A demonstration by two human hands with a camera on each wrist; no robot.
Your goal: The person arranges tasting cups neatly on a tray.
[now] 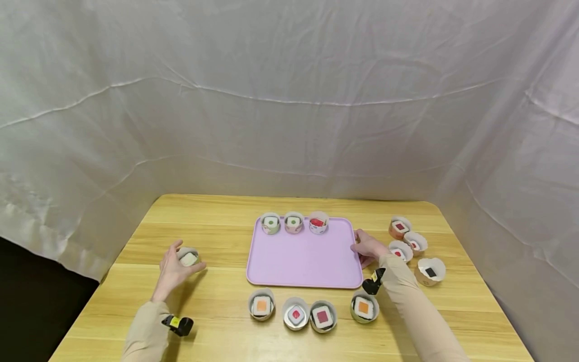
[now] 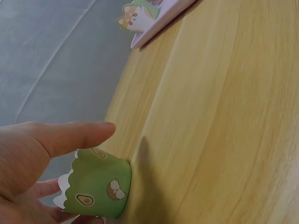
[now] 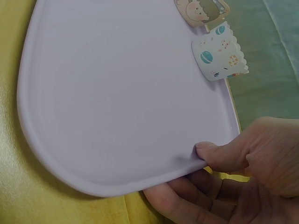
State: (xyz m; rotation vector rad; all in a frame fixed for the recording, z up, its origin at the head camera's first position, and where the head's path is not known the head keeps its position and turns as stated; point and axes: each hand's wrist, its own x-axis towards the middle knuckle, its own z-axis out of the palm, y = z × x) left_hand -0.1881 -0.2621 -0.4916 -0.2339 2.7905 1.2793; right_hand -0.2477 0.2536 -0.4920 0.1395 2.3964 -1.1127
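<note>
Nearest me on the head feed are the person's beige sleeves (image 1: 147,329), one entering on each side. Just beyond, I count four paper cups in a loose row on the table (image 1: 217,332), each with a small square roll inside. The left front cup (image 1: 261,291) stands near the near left corner of the tray (image 1: 303,259), two middle cups (image 1: 296,301) sit side by side, and the right front cup (image 1: 368,293) is just off the tray's near right corner. Toward the table's left edge I see the left hand (image 1: 174,269) spread around a green cup (image 2: 100,186), thumb straight; I cannot tell how firmly the fingers touch it. My right wrist feed shows the right hand (image 3: 247,172) gripping the tray's right edge, thumb on the rim, fingers curled beneath. Toward the table's right edge I have four more cups (image 1: 429,282), bunched together. Three tray cups (image 1: 293,232) line the lilac tray's far edge, starting at its far left corner. Behind the table's far edge hangs pale cloth (image 1: 289,136).
</note>
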